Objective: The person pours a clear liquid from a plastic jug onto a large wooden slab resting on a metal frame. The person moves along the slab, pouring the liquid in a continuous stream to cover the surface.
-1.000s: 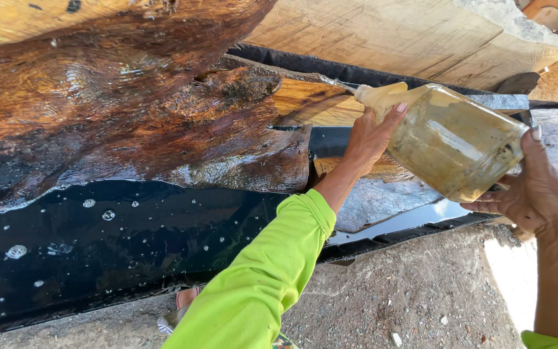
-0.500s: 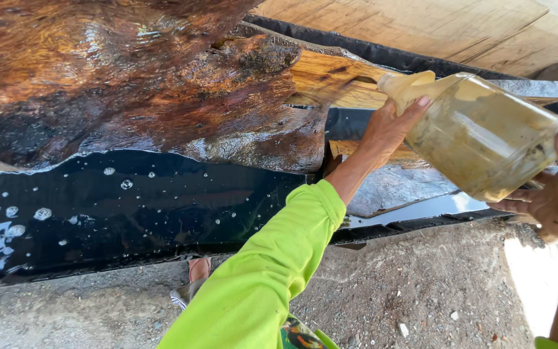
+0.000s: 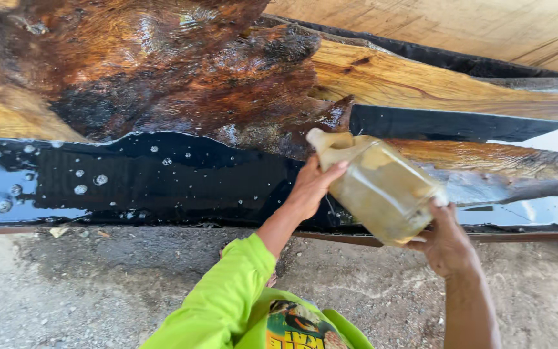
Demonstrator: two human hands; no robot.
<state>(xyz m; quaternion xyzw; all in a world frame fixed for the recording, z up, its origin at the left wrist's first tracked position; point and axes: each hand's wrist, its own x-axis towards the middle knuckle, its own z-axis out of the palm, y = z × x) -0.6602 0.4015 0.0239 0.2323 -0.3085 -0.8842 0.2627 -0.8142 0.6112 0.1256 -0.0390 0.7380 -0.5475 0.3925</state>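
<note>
Hands (image 3: pixel 311 187) tilt cloudy plastic jug (image 3: pixel 379 187) over glossy burl slab (image 3: pixel 182 71).

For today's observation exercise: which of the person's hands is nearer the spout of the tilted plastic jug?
Left. The left hand grips the jug just below its spout; the right hand supports the far bottom end.

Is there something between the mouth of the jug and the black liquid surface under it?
Nothing visible: the jug, held by the left hand and right hand, tilts directly over the black liquid surface.
</note>
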